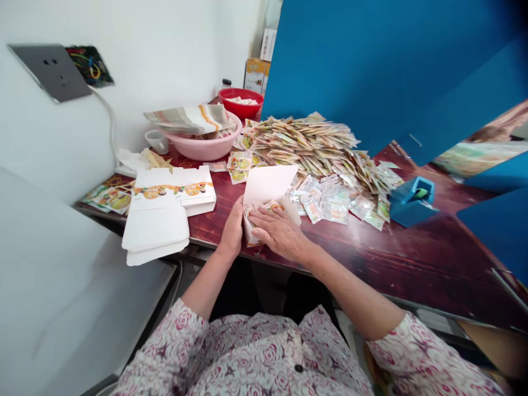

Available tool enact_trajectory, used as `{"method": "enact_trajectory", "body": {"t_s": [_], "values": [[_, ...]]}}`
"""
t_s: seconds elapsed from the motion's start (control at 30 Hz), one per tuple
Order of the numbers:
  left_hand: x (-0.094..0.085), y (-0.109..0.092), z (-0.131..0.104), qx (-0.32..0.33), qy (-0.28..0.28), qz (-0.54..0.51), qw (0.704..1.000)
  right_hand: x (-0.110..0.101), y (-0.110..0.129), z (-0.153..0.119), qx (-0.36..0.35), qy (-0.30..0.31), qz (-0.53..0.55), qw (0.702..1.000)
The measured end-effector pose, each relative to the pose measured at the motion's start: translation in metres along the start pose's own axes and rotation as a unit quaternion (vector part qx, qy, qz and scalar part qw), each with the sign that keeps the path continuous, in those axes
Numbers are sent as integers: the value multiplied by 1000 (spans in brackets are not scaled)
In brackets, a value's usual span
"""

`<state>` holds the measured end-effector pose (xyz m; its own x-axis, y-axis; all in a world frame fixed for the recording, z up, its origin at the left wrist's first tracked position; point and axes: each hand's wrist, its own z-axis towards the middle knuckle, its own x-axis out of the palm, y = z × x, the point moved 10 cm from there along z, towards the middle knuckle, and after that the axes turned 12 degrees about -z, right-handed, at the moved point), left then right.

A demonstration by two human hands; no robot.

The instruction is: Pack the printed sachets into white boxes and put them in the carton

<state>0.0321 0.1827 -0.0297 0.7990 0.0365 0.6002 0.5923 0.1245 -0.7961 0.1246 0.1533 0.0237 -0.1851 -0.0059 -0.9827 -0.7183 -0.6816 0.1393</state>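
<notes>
A small white carton [270, 184] with its lid flap raised stands near the table's front edge. My left hand [231, 230] grips the carton along its left side, the fingertips partly hidden behind it. Across the carton's opening lies my right hand [277, 228], fingers stretched out flat over printed sachets [272, 205] inside. How many sachets the carton holds is hidden under this hand. Just right of the carton, loose clear sachets [335, 207] are spread out, in front of a large heap of sachets [305, 143].
Flat white cartons [157, 220] are stacked at left, overhanging the table's front edge. Behind them stand a pink basin [202, 147], a white cup [157, 142] and a red bowl [243, 109]. A blue container [406, 206] stands right; blue panels [350, 66] rise behind the heap.
</notes>
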Motion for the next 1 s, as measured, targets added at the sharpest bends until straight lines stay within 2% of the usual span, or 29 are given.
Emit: {"method": "enact_trajectory", "body": {"t_s": [0.07,0.13,0.23,0.3,0.37,0.47,0.53,0.57,0.63,0.7,0.77,0.8,0.87,0.93,1.0], "values": [[4,0,-5,8,9,-15,1000,-12,-5,-5,16,-63,77,995],[4,3,-5,-2,-1,-12,1000,-32,-22,-18,66,-162,168,970],[4,10,2,-18,-11,0,1000,-53,-66,-51,199,-317,244,895],[3,12,7,-22,-19,15,999,-49,-93,-66,273,-358,285,846],[2,13,10,-30,-26,32,999,-26,-110,-60,305,-316,363,822],[1,14,9,-35,-37,53,997,14,-114,-35,281,-199,506,791],[1,15,6,-33,-38,68,996,28,-111,-28,266,-151,566,766],[2,15,4,-32,-35,77,996,30,-111,-30,270,-136,571,763],[4,17,1,-26,-29,96,995,23,-116,-43,304,-147,519,786],[4,19,0,-14,-30,114,993,-8,-116,-64,330,-213,388,834],[4,20,-1,-7,-34,127,991,-44,-93,-75,289,-260,231,892],[4,20,-1,-6,-34,129,991,-56,-73,-72,238,-250,167,924],[4,22,-1,-10,-30,122,992,-57,-31,-60,124,-169,77,975],[5,22,-1,-13,-25,102,994,-45,-7,-53,69,-87,8,994],[6,21,-1,-9,-22,87,996,-37,-5,-49,85,-48,-52,994]]}}
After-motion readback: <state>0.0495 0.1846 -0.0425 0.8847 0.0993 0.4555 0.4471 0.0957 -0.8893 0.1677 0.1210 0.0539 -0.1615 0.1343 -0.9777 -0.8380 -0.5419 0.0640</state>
